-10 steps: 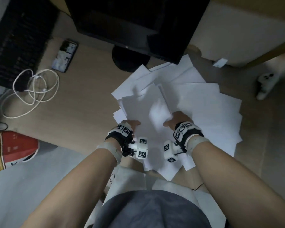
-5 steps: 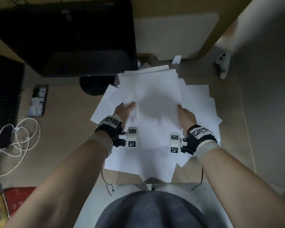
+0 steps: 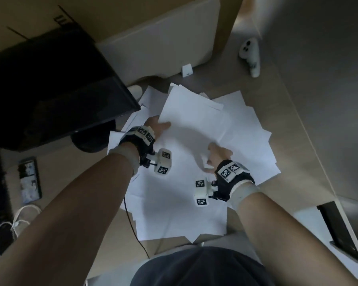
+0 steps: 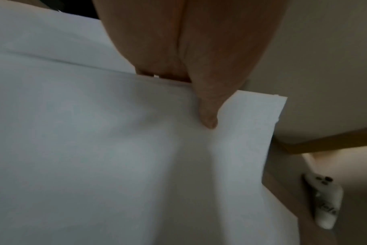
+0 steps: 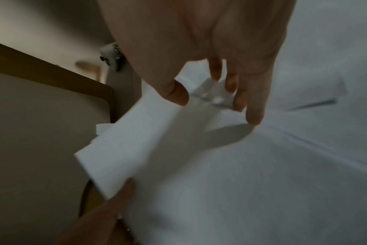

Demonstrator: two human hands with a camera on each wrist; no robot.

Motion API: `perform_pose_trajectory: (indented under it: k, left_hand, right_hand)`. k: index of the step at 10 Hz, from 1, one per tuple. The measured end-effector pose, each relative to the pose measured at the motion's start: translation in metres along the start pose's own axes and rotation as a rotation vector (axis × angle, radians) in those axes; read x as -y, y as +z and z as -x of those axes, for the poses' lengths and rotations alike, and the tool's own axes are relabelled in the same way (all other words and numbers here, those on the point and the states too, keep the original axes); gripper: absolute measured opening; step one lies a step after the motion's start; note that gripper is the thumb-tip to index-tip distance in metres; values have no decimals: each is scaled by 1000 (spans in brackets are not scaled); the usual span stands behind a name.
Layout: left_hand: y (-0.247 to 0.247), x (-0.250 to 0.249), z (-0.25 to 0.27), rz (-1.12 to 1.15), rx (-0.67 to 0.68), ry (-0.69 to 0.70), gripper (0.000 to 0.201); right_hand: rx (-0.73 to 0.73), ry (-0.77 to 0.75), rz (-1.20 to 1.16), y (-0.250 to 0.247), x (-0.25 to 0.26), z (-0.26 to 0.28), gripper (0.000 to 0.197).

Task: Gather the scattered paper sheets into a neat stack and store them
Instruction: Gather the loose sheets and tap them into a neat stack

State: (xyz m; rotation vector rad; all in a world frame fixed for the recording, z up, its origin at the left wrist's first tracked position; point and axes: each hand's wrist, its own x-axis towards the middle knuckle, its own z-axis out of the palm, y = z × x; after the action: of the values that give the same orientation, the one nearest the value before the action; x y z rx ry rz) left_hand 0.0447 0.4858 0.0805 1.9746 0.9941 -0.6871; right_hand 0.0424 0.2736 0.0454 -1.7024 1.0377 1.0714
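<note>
Now the left hand point(image 3: 156, 129) pinches the paper sheets' point(image 3: 194, 120) left edge; right hand point(image 3: 218, 155) spreads loosely above.

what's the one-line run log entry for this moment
phase: gathering | left hand: pinches edge of white paper sheets | right hand: fingers relaxed over sheets | pile: fanned, unstacked on tan desk

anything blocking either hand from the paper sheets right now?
Nothing visible. The left hand already pinches the edge of the paper sheets, thumb on top; the right hand sits on the pile, fingers touching it.
</note>
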Motion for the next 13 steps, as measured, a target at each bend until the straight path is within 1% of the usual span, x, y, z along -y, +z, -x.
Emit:
perform_pose_trajectory:
  k: [1, 2, 3, 4, 5, 6, 7, 8, 9, 10, 11, 12, 13]
  left_hand:
    - [9, 9, -29, -263, -54, -52, 70]
    - [14, 17, -39, -321, -39, -84, 92]
    - [12, 20, -38, -313, -33, -88, 97]
    - [14, 35, -47, -152, 52, -120, 112]
    - [15, 44, -42, 16, 64, -102, 101]
    - [13, 39, -12, 88, 10, -66, 59]
    - [20, 48, 2, 250, -72, -115, 59]
    - [30, 58, 16, 301, 1, -210, 62]
    - [42, 71, 30, 107, 83, -206, 61]
    - [51, 78, 44, 59, 92, -212, 65]
    - [55, 78, 57, 23, 86, -218, 62]
    - [53, 73, 74, 75, -10, -187, 68]
    - [44, 62, 90, 235, -97, -118, 44]
  right_hand:
    - [-82, 52, 137, 11, 11, 2, 94]
    - [-23, 37, 328, 15, 20, -1, 97]
    - [-6, 31, 340, 17, 23, 5, 97]
    - [22, -39, 357, 19, 27, 16, 66]
    - [-23, -97, 346, 15, 25, 28, 57]
    - [-62, -15, 338, 21, 13, 3, 90]
    - [-192, -4, 404, 21, -2, -35, 113]
    - [-165, 0, 535, 13, -5, -21, 113]
    - [-43, -22, 476, 3, -2, 10, 80]
    - [42, -87, 379, -10, -7, 4, 56]
    - [47, -240, 379, -17, -10, 7, 45]
    - [79, -322, 353, -27, -7, 17, 37]
    - [59, -462, 212, -41, 6, 39, 27]
